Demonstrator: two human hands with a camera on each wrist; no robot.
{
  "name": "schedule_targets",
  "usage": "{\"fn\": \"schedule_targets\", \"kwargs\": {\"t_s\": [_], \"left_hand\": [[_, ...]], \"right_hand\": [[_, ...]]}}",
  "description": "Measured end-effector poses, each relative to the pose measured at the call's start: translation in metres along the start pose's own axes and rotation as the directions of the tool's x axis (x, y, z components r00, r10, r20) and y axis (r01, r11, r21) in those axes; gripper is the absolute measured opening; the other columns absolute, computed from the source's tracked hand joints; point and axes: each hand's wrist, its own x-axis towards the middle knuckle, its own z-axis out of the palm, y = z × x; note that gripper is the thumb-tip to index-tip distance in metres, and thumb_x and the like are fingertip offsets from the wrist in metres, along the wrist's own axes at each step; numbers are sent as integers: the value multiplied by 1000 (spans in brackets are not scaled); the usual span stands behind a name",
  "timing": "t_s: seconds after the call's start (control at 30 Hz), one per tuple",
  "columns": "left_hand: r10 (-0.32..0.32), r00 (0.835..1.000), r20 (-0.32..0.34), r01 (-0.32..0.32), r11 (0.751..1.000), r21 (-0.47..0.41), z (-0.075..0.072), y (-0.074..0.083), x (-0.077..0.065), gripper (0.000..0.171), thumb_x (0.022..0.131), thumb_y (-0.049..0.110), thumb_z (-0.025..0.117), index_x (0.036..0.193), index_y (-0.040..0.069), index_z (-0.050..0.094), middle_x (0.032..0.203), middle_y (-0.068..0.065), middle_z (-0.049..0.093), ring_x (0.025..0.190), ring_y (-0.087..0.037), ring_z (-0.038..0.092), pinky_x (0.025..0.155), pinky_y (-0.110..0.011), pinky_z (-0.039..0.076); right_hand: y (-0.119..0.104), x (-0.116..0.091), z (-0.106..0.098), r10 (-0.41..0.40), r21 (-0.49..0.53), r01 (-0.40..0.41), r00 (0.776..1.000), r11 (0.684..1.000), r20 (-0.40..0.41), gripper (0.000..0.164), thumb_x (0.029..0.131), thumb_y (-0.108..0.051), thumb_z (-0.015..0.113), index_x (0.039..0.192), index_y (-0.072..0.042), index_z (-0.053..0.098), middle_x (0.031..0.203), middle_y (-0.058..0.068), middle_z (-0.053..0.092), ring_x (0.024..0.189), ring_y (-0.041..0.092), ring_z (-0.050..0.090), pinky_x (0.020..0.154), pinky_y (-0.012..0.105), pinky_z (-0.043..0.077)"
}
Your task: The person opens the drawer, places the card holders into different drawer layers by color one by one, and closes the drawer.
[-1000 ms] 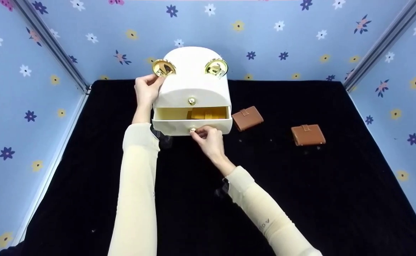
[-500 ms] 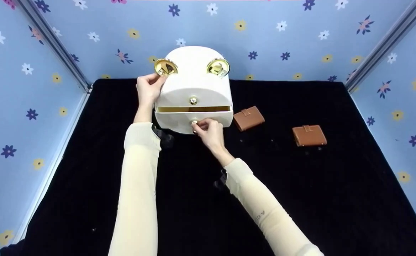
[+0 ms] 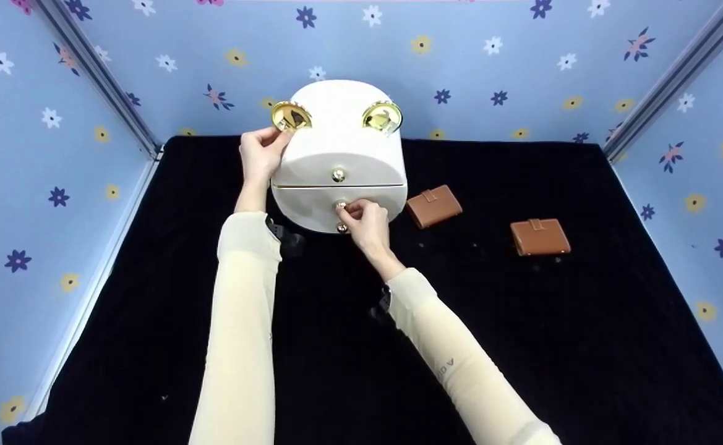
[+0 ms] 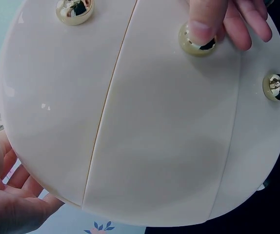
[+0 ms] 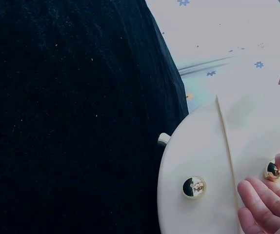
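A white rounded drawer box (image 3: 342, 142) with two round gold discs stands at the far side of the black cloth. My left hand (image 3: 259, 154) holds its left side, thumb just below the left gold disc (image 3: 291, 115); its exact hold is partly hidden. On the middle drawer's front, my right hand (image 3: 368, 227) touches the gold knob (image 3: 341, 205), the thumb pressing it and the other fingers extended, as the left wrist view shows. A thin gap (image 3: 339, 186) runs above this drawer. Other gold knobs sit above (image 3: 337, 175) and below (image 3: 342, 228).
Two brown strapped leather wallets lie right of the box, one close beside it (image 3: 434, 206), the other (image 3: 540, 237) farther right. Blue flower-patterned walls (image 3: 522, 68) enclose the back and sides of the black cloth (image 3: 491, 346).
The middle drawer has slid inward from well open to nearly closed, hiding the gold-coloured thing inside. My right hand has moved forward with the knob; my left hand keeps its place on the box.
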Motion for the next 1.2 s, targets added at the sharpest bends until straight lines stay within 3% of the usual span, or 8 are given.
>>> {"fn": "schedule_targets", "kwargs": {"t_s": [0.4,0.73,0.97,1.2], "left_hand": [[-11,1000,8,11,1000,-22,0,-1,-1,29,80,23,67,104,7,67,101,-9,65,87,-13,59,75,-21,45],[-14,1000,9,14,1000,-27,-2,-2,0,29,80,22,66,105,7,66,102,-10,64,89,-13,59,76,-21,45],[-15,1000,14,15,1000,-12,-1,0,-1,30,80,24,66,106,8,66,102,-8,64,90,-14,59,76,-21,45],[-13,1000,7,13,1000,3,0,0,-1,29,80,24,66,104,9,67,100,-7,65,87,-11,58,75,-20,44]], "right_hand": [[0,2,4,-14,-2,14,1000,1000,-11,20,79,-27,65,76,-8,69,68,1,67,63,9,62,61,21,48],[10,-1,5,-38,13,38,999,999,7,31,75,-39,69,80,-9,68,70,0,66,64,9,61,60,22,47],[19,-4,8,34,-101,-32,999,994,20,29,73,-44,68,76,-16,69,69,-5,66,64,8,60,61,27,47],[31,-5,14,111,-219,-104,994,970,22,31,73,-48,65,65,-18,69,67,-4,65,66,17,61,60,34,47]]}}
